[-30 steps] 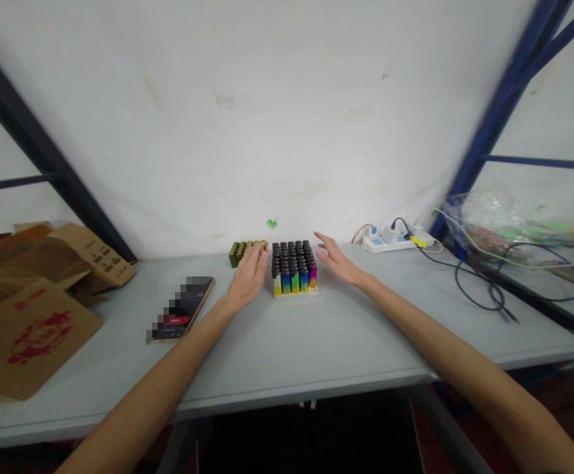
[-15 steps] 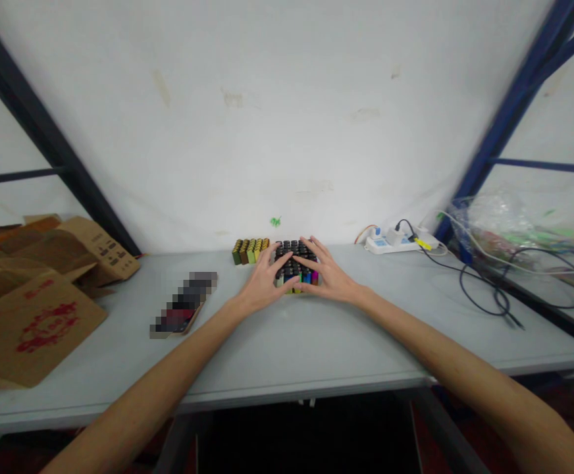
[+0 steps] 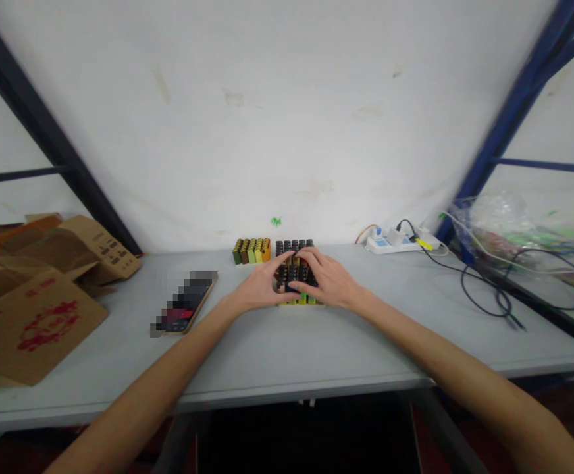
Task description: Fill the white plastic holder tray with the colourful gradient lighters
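Two groups of black-topped lighters stand upright near the table's middle, one behind the other. My left hand and my right hand are wrapped round the left and right sides of the front group of lighters, thumbs across its near side. Behind my fingers stands the back group of lighters. To the left of it is a block of gold-topped lighters with green, brown, yellow and orange bodies. My fingers partly hide the front group.
A phone, partly pixelated, lies on the grey table left of my hands. Cardboard boxes fill the left end. At the right are a white power strip, a black cable and clear plastic wrap.
Both hands have drawn slightly toward me with the front group of lighters. A gap has opened between it and the back group, whose tops now show more.
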{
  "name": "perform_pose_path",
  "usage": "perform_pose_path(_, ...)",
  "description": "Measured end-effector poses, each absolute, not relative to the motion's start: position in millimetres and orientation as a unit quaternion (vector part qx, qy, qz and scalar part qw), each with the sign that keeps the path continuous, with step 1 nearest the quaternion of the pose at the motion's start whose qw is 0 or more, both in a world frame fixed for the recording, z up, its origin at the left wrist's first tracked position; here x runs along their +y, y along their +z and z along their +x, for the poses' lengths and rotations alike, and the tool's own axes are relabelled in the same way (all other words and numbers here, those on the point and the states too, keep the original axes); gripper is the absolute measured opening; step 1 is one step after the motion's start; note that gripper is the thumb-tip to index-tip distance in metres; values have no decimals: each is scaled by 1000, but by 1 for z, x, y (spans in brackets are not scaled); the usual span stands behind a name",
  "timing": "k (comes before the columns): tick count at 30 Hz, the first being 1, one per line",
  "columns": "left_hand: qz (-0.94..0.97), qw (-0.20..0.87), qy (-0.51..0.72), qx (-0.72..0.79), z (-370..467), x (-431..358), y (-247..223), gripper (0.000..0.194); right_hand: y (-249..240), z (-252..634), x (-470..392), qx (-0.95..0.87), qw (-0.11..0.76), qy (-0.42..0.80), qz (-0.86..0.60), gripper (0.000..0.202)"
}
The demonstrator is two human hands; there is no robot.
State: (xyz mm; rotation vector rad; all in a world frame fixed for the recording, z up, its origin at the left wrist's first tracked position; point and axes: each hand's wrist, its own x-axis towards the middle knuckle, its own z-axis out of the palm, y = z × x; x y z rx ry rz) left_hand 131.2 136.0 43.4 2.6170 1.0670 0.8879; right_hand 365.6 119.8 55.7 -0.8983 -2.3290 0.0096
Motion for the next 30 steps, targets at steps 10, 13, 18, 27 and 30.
perform_pose_path(10,882,182,224,374,120,151,33,104,56,346,125,-915,195,-84,-344,69)
perform_pose_path(13,876,211,219,374,124,150,34,86,55,347,128,-916,189,-94,-340,67)
perform_pose_path(18,862,225,251,379,128,147,34,82,58,347,127,-911,185,-87,-358,65)
perform_pose_path(27,756,428,369,332,148,142,24,77,72,374,128,-882,241,25,-405,63)
perform_pose_path(30,706,484,401,328,158,140,24,80,76,386,133,-872,270,90,-399,58)
